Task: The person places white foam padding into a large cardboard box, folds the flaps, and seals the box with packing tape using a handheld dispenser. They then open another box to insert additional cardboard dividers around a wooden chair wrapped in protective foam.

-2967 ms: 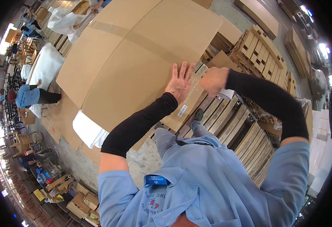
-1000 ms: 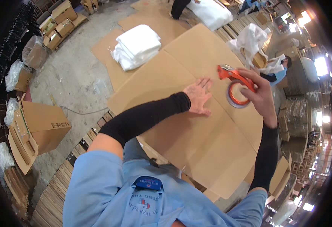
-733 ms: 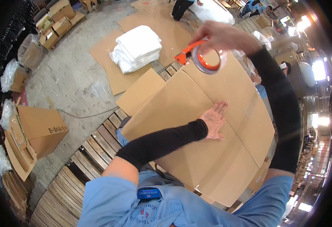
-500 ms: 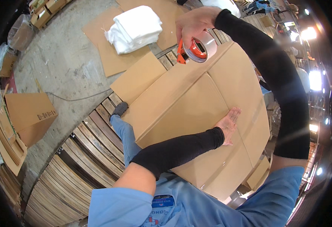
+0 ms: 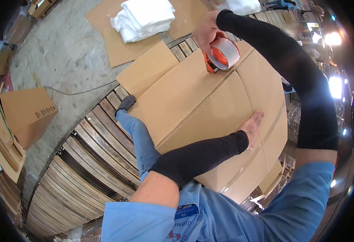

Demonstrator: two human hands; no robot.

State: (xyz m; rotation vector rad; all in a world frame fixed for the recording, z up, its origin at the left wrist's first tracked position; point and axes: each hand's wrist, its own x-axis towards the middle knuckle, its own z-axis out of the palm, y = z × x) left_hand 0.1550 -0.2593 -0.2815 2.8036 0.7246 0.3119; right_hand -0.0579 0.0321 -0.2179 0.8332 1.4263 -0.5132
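A large brown cardboard box (image 5: 209, 105) lies in front of me, with a seam running along its top between the flaps. My left hand (image 5: 253, 127) rests on the box's right part, palm down, fingers stretched out. At the far end, my right hand (image 5: 206, 33) is closed around an orange-red tape dispenser (image 5: 210, 68) carrying a wide roll of clear tape (image 5: 231, 53). The dispenser's lower end is close to the box by the seam; whether it touches cannot be made out. My right fingers are partly hidden behind the roll.
Wooden slats (image 5: 100, 149) run beneath and left of the box. A folded white bundle (image 5: 144, 20) lies on flat cardboard (image 5: 108, 36) on the floor. An opened carton (image 5: 28, 113) stands at the left. My shoe (image 5: 126, 103) is beside the box.
My right hand has brought the tape dispenser slightly right and down toward the box, turning it. My left hand keeps its flat press on the box, while the whole view has shifted a little.
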